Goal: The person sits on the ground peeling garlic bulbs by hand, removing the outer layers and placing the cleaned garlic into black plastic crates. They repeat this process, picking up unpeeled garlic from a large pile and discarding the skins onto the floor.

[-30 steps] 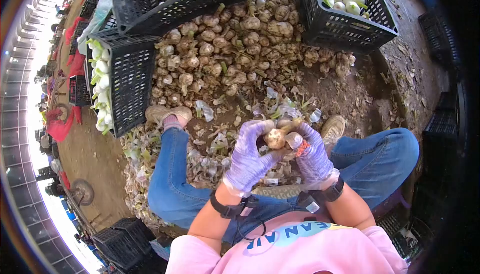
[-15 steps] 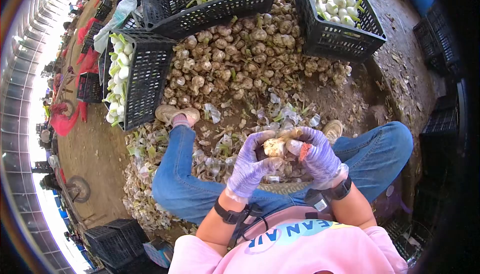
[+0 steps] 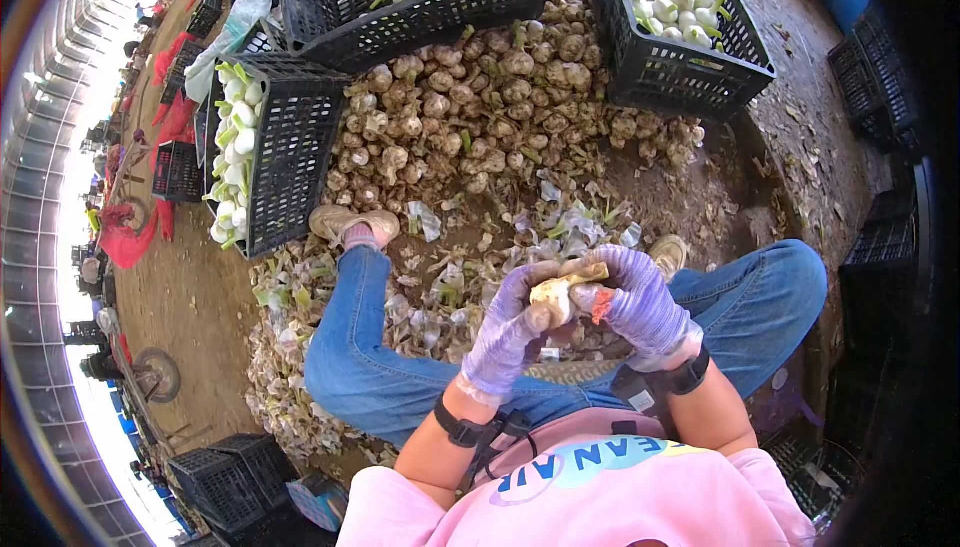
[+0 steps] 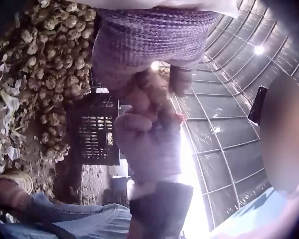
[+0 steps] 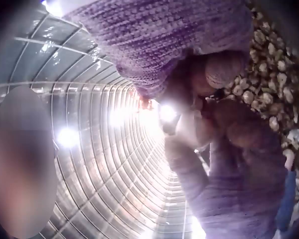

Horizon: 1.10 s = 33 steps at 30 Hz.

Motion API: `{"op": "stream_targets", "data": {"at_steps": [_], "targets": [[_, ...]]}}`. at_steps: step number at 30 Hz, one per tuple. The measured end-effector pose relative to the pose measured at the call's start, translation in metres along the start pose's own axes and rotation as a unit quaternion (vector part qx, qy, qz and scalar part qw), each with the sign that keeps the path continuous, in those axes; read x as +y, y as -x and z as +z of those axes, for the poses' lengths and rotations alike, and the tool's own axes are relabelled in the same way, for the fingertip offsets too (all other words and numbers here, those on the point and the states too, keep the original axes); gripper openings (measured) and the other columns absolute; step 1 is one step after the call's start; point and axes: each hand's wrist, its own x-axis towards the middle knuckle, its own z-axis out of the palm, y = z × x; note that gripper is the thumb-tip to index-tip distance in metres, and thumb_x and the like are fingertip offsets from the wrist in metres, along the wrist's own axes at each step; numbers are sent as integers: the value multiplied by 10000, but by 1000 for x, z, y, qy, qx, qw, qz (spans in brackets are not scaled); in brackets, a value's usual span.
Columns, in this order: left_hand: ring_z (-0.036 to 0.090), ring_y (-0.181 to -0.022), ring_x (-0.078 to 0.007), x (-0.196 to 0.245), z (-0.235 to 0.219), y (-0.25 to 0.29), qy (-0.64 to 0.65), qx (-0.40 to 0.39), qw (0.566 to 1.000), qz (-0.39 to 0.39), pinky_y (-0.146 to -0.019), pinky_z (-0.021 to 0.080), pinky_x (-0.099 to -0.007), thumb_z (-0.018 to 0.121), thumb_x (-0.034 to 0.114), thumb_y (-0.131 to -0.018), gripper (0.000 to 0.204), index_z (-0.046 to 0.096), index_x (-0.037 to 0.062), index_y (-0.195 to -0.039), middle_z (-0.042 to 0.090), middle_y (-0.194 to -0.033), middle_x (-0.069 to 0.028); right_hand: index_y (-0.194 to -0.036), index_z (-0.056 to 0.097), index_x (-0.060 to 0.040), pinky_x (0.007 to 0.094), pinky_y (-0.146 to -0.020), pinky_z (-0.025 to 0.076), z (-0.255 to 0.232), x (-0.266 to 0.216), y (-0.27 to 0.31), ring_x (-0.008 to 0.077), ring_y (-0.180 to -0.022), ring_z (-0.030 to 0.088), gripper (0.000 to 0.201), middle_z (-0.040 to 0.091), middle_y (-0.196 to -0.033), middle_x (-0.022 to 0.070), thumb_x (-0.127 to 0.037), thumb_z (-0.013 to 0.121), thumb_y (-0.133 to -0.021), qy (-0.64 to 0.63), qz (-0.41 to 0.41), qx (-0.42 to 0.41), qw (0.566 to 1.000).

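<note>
In the head view a garlic bulb (image 3: 552, 294) with a short dry stem (image 3: 588, 273) is held between both gloved hands, in front of the person's lap. The left hand (image 3: 505, 332) grips the bulb from the left, thumb on its near side. On the stem side, the right hand (image 3: 645, 307) has its fingers curled over the stem and its thumb against the bulb. Orange-red wrapping (image 3: 602, 305) circles the right thumb. Purple knit gloves cover both hands, with dirty fingertips. In the right wrist view, fingers hide most of the pale bulb (image 5: 188, 128).
A heap of unpeeled garlic (image 3: 460, 107) lies ahead. Around it stand black crates, at left (image 3: 295, 162), at back (image 3: 430, 22) and at right (image 3: 690, 77), holding white trimmed bulbs. Peeled skins (image 3: 290, 367) litter the ground by the legs (image 3: 370, 347).
The bulb has turned in the hands, so its stem now points right and more pale surface shows. The right fingers have shifted over the stem. The head view has moved slightly.
</note>
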Motion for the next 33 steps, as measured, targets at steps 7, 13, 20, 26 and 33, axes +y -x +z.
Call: {"op": "stream_targets", "data": {"at_steps": [7,13,20,26,33], "targets": [[540,-896,-114,-14,0,-12,-8,3,999,-45,-772,457,-254,595,548,-791,640,494,26,-1146,555,-946,-48,-967,584,26,303,-717,463,7,11,-5,176,-799,588,207,623,-863,123,-97,599,-801,148,-141,102,974],[414,-1134,-216,-20,12,-10,-468,97,831,285,-946,365,-348,460,548,-864,716,325,15,-1323,403,-1210,-159,-1007,592,4,258,-710,468,13,21,-3,114,-818,569,204,628,-914,73,-129,580,-852,-141,8,53,989],[554,-697,-91,10,-4,-13,-93,82,989,-78,-535,426,-220,448,563,-867,561,465,72,-1137,555,-885,-34,-1006,600,12,379,-772,461,-5,14,-2,340,-868,586,299,611,-910,159,-171,626,-771,357,-198,-18,913],[578,-737,-119,-6,-8,-21,-357,97,919,135,-592,463,-229,471,556,-859,591,448,64,-1186,562,-908,-40,-1081,538,24,354,-784,459,3,29,-1,245,-906,575,326,599,-961,125,-175,584,-827,165,-167,48,971],[579,-842,-143,17,4,-8,22,42,999,-11,-610,514,-226,676,465,-757,635,453,45,-1178,549,-979,-56,-1113,523,-11,248,-694,439,16,8,2,157,-821,566,418,582,-951,66,-302,594,-820,-337,37,-57,939]]}}
